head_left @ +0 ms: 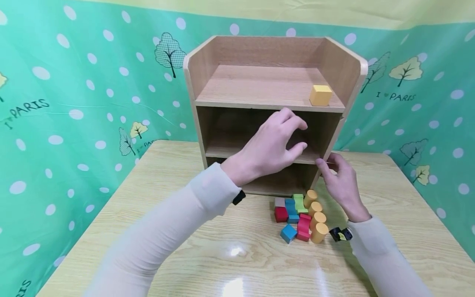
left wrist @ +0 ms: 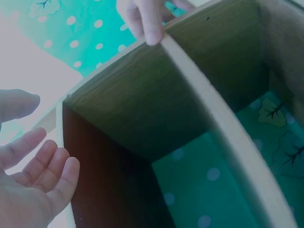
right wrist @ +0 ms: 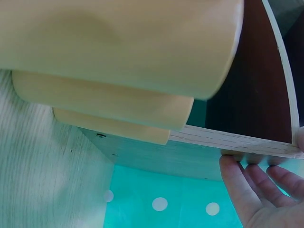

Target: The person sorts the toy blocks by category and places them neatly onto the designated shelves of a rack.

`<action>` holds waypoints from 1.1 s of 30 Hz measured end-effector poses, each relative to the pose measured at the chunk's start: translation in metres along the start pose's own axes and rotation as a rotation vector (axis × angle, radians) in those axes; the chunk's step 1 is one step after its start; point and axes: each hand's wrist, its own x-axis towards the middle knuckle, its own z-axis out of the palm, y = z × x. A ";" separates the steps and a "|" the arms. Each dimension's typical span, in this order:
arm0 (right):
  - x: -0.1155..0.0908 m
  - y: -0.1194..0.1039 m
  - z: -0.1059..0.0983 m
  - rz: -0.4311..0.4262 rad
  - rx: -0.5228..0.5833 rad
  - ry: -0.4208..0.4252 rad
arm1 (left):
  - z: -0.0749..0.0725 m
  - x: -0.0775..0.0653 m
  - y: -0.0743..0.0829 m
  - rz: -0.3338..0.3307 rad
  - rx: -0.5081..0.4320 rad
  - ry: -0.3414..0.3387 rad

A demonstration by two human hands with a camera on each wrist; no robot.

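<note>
A small wooden shelf unit (head_left: 256, 84) stands on the table with its compartments facing me. My left hand (head_left: 269, 142) hovers before the middle compartment, its fingers loosely bent and nothing in them. At the unit's right side, my right hand (head_left: 341, 181) holds the side panel near the lower shelf board, with the thumb on the front edge and the fingers (right wrist: 237, 183) against the outer face. One yellow cube (head_left: 320, 95) sits at the front right of the top shelf.
In front of the unit, several yellow cylinders (head_left: 319, 233) stand in a row. Beside them are a green block (head_left: 299, 203), red curved block (head_left: 303, 227), blue curved block (head_left: 291, 207), red cube (head_left: 281, 214), greyish cube (head_left: 280, 202) and blue cube (head_left: 288, 233). A patterned curtain (head_left: 92, 82) hangs behind.
</note>
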 end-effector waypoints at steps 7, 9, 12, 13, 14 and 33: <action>0.001 0.000 0.000 -0.010 -0.004 0.001 | 0.014 -0.014 0.000 -0.033 -0.017 -0.068; 0.001 -0.001 0.000 -0.010 -0.003 0.002 | 0.019 -0.018 -0.001 -0.038 -0.027 -0.080; 0.000 -0.001 0.000 -0.005 -0.010 -0.002 | 0.027 -0.025 -0.003 -0.047 -0.044 -0.105; 0.000 -0.001 0.000 -0.003 -0.011 -0.004 | 0.029 -0.028 -0.003 -0.051 -0.051 -0.111; 0.000 -0.001 0.000 0.000 -0.012 -0.007 | 0.032 -0.030 -0.003 -0.056 -0.057 -0.119; -0.001 0.000 0.001 -0.004 -0.025 0.001 | 0.069 -0.067 -0.010 -0.158 -0.062 -0.279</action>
